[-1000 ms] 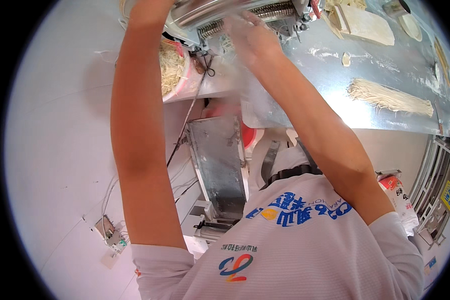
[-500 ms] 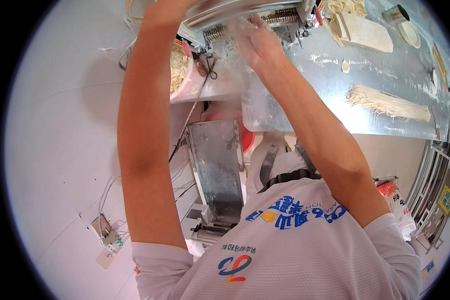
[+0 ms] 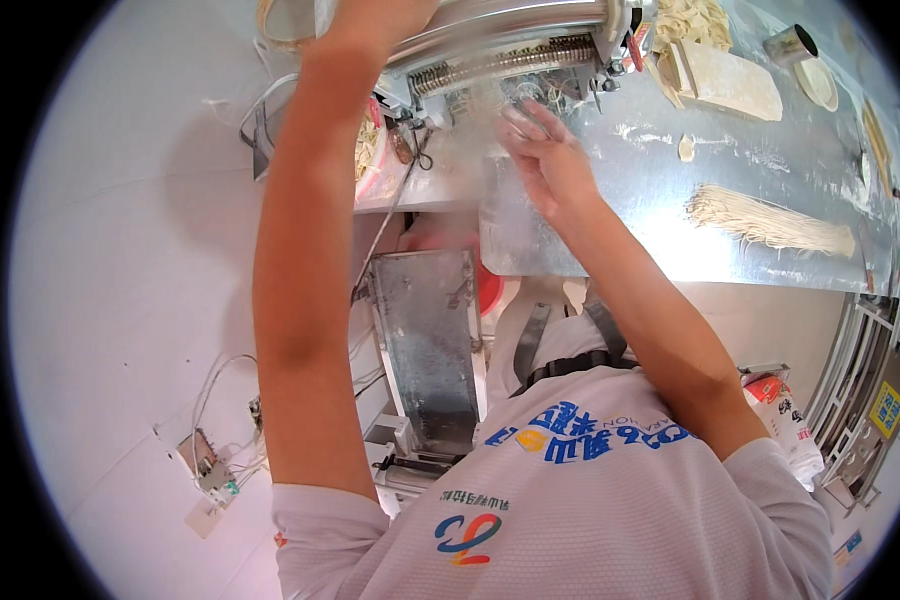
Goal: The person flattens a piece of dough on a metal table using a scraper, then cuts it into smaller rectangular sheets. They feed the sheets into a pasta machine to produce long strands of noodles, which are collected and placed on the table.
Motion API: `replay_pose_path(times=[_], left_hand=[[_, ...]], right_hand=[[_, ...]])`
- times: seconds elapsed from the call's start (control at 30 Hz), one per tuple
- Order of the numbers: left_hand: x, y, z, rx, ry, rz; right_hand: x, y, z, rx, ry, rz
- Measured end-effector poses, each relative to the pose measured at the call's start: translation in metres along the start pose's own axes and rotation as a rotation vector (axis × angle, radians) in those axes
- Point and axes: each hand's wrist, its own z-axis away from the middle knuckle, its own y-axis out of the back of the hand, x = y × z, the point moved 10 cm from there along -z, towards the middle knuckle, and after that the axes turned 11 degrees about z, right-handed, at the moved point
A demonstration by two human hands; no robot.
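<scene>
A metal noodle machine [image 3: 505,20] with a ridged cutting roller [image 3: 510,65] stands at the top of the view. My left hand [image 3: 385,15] is at its left end; the fingers run out of the picture at the top edge. Just below the roller, my floury right hand [image 3: 550,160] hovers over the metal tabletop [image 3: 630,215], fingers apart and nothing visible in them. Thin pale strands lie under the roller, partly blurred. To the right, a bundle of fresh noodles [image 3: 770,222] rests on the tabletop.
A flour-dusted block [image 3: 730,82] and a heap of wide dough strips [image 3: 692,25] sit at the far right, beside a metal cup [image 3: 790,45]. A tub of dough scraps [image 3: 367,150] stands left of the machine. A cord [image 3: 385,215] hangs beside it.
My right hand has drawn back from the roller, down and slightly right, and its fingers have spread. My left arm has shifted slightly right.
</scene>
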Motion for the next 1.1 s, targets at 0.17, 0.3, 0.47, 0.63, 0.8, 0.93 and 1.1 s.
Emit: replay_pose_path(times=[0.17,0.3,0.47,0.63,0.8,0.93,1.1], left_hand=[[0.062,0.032,0.047,0.208,0.125,0.055],[0.079,0.018,0.126,0.298,0.417,0.525],[0.027,-0.170,0.243,0.222,0.847,0.834],[0.001,-0.211,0.210,0.522,0.566,0.745],[-0.022,-0.251,0.187,0.505,0.688,0.878],[-0.054,-0.285,0.193,0.439,0.771,0.960],[-0.047,-0.295,0.173,0.275,0.772,1.114]], right_hand=[[-0.008,0.063,-0.015,0.109,0.028,0.112],[-0.023,0.070,-0.030,0.131,0.087,0.229],[-0.027,0.065,-0.064,0.135,0.207,0.424],[-0.032,0.061,-0.096,0.104,0.328,0.665],[-0.026,0.080,-0.128,0.100,0.427,0.823],[-0.013,0.087,-0.147,0.129,0.357,1.021],[-0.015,0.089,-0.153,0.072,0.357,1.126]])
